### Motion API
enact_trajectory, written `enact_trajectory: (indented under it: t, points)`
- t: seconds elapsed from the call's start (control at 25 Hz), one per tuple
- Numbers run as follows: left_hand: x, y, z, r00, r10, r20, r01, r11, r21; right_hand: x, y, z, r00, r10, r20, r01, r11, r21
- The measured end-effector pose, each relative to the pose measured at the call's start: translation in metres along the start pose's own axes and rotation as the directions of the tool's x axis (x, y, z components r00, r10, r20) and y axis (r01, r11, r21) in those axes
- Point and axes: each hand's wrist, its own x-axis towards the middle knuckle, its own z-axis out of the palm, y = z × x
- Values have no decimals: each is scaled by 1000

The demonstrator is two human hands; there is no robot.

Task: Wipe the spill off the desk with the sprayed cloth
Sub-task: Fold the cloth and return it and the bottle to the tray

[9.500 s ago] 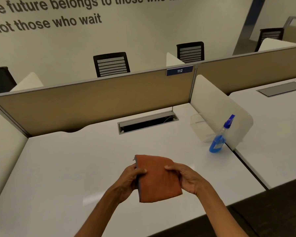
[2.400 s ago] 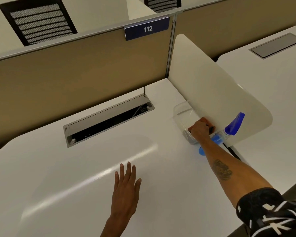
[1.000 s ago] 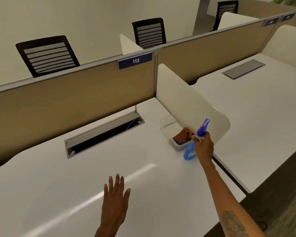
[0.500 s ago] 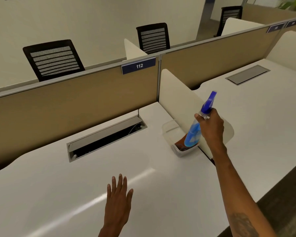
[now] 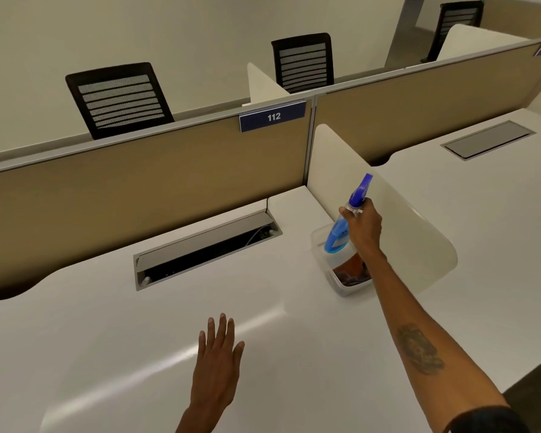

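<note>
The orange cloth (image 5: 352,269) lies bunched inside a clear plastic bin (image 5: 320,242) at the right end of the white desk (image 5: 107,323), beside the curved side divider. My right hand (image 5: 364,228) is shut on the neck of a blue spray bottle (image 5: 338,235), holding it tilted over the bin with its nozzle up. My left hand (image 5: 216,357) rests flat on the desk near the front, fingers apart and holding nothing. I see no spill on the glossy desk top.
A cable tray with an open lid (image 5: 203,250) sits at the back of the desk. A tan partition with a 112 label (image 5: 272,116) stands behind. The white side divider (image 5: 397,220) separates a neighbouring desk (image 5: 481,214). Black chairs (image 5: 119,98) stand beyond.
The cloth went from both hands into the bin. My right hand then took the spray bottle off the desk and lifted it over the bin. The left hand stays flat.
</note>
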Motion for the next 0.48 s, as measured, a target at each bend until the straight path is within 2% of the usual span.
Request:
enact_trajectory:
  t: [0.48]
  points:
    - [29,18,-8,998,57,-39,-57,998,11,19,31,27,998,50,44,-47,997,-62]
